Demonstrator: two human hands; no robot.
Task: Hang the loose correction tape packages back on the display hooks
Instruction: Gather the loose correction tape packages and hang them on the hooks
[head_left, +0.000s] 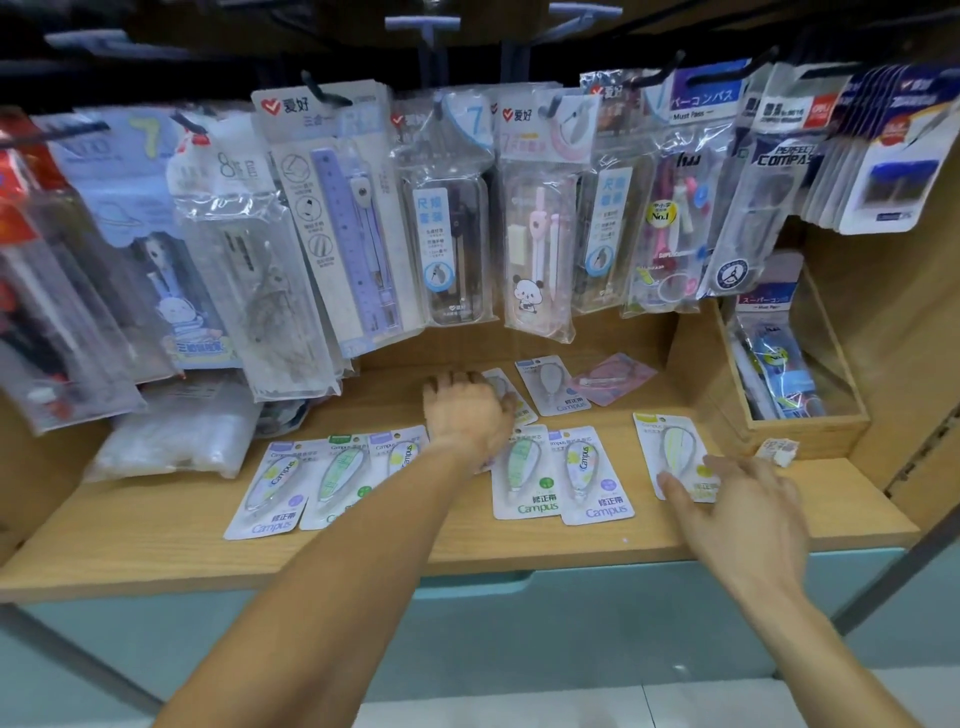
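Head view: correction tape packages (524, 475) all lie loose on the wooden shelf (156, 551), none seen hung, so the task looks barely begun. Left hand (467, 410), at the shelf's back, covers one package, finger state hidden; right hand (737, 504), fingers spread, touches the rightmost package (675, 447) near the shelf's front.

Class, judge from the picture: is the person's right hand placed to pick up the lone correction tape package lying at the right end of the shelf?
Probably yes. The right hand lies open with fingertips already on that package, which lies flat on the wooden shelf, apart from its neighbours, with nothing over it.
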